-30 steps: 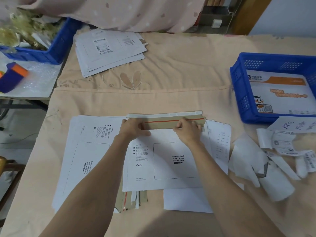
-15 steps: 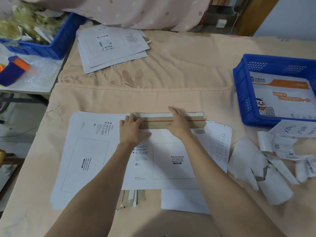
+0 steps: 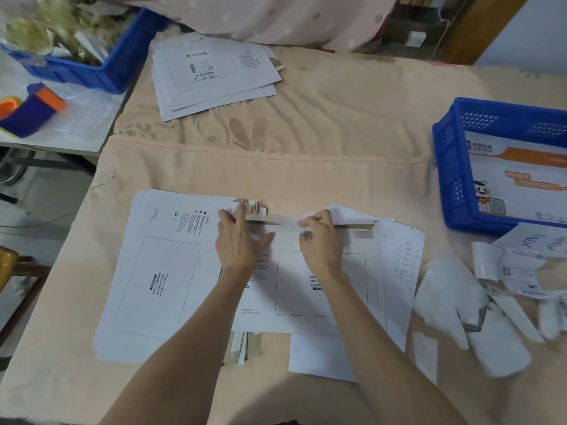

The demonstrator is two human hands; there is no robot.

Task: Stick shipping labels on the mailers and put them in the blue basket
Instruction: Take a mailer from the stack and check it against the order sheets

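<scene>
Both hands at the mailer's far edge

Left hand (image 3: 237,240) lies flat on the mailer (image 3: 319,286), mid-table; right hand (image 3: 320,237) pinches the strip (image 3: 287,221). Bare cloth (image 3: 337,154) beyond; basket (image 3: 454,167) right, paper scraps (image 3: 491,302) beside it.

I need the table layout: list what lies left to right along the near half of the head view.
Mailer lying sideways → left hand → right hand → peeled label backings → blue basket, set farther back at the right edge.
</scene>
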